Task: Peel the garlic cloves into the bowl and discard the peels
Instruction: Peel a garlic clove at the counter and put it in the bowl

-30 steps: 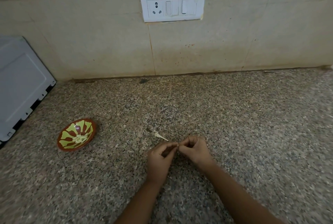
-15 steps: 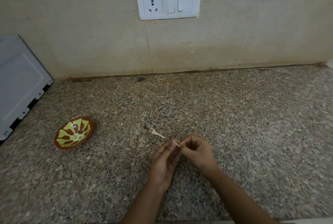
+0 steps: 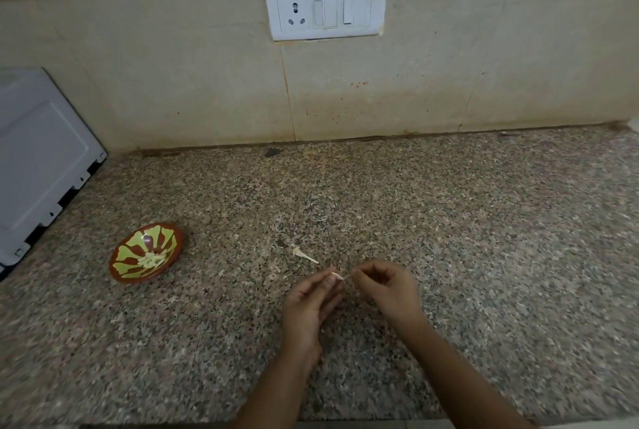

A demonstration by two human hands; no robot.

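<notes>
Low over the speckled granite counter, my left hand pinches a small pale garlic clove at its fingertips. My right hand sits just to the right, thumb and forefinger pinching a thin strip of peel that runs from the clove. A red-brown bowl with a green pattern stands to the left and holds a few pale peeled cloves. A pale garlic stem piece lies on the counter just beyond my hands.
A white appliance stands at the left edge of the counter. Behind it rises a tiled wall with a white socket and switch plate. The counter's front edge runs along the bottom of the view.
My hands have drawn slightly apart, the right one pulling to the right with a strip of peel. The view has tilted a little, so the scene sits lower in the frame.
</notes>
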